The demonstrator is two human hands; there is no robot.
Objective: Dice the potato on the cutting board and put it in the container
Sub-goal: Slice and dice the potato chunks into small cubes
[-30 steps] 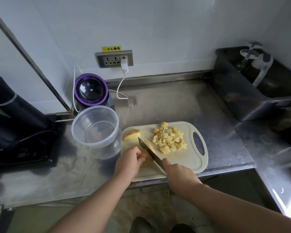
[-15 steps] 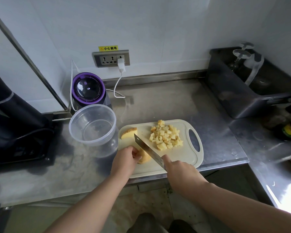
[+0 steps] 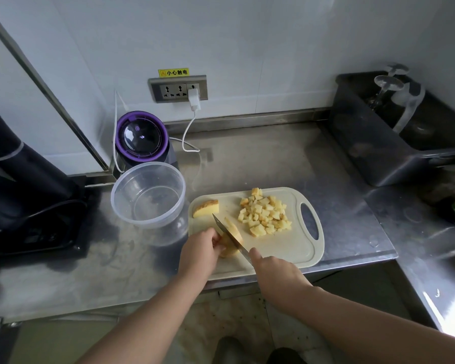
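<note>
A cream cutting board (image 3: 281, 249) lies on the steel counter near its front edge. On the board's left part my left hand (image 3: 199, 252) grips a potato piece (image 3: 233, 241). My right hand (image 3: 275, 271) grips a knife (image 3: 230, 239) whose blade slants across that piece. A pile of potato cubes (image 3: 264, 212) sits in the middle of the board. Another potato wedge (image 3: 206, 208) lies at the board's far left corner. The clear round container (image 3: 147, 194) stands empty just left of the board.
A purple-rimmed appliance (image 3: 142, 139) stands behind the container, its white cable running to the wall socket (image 3: 179, 88). A dark tub with glassware (image 3: 394, 127) fills the back right. A black bag (image 3: 19, 179) sits at the left. The counter's front edge runs under my wrists.
The knife blade has shifted slightly along the potato piece held under my left hand. Both hands stay in place on the board. The view has drifted a little.
</note>
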